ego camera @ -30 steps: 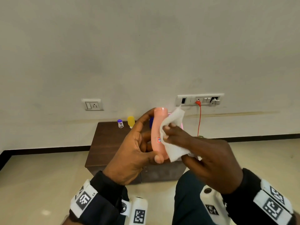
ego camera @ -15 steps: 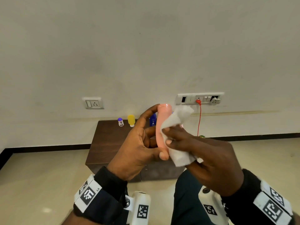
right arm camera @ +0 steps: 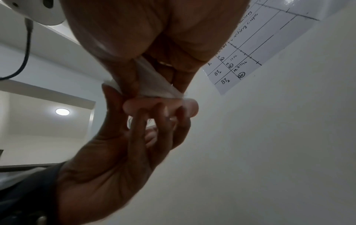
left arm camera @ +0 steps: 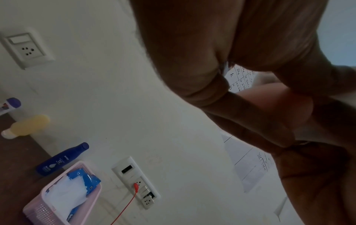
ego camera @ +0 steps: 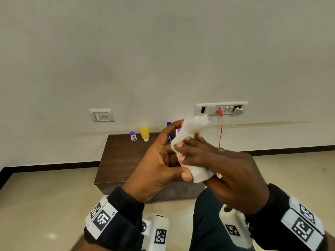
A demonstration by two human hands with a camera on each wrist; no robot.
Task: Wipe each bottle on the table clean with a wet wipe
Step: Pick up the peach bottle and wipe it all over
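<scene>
My left hand (ego camera: 170,154) holds a pink bottle (right arm camera: 189,106) upright in front of me, thumb at its base and index finger up near the top. My right hand (ego camera: 194,151) grips a white wet wipe (ego camera: 192,129) wrapped round the bottle; in the head view the wipe hides nearly all of it, top included. The left wrist view shows the bottle's pink body (left arm camera: 269,106) between my fingers. Against the wall on the dark wooden table (ego camera: 123,156) stand a small purple-capped bottle (ego camera: 133,136), a yellow bottle (ego camera: 145,134) and a blue bottle (ego camera: 169,131), the last partly behind my finger.
A pink basket (left arm camera: 38,207) holding a blue wipe packet sits on the table right of the blue bottle. A red cable (ego camera: 220,129) hangs from the wall socket panel (ego camera: 222,108). My knee (ego camera: 204,223) is below the hands. Tiled floor surrounds the low table.
My right hand has slid the wipe up the pink bottle, so it now covers the cap that showed before. Both hands have risen slightly.
</scene>
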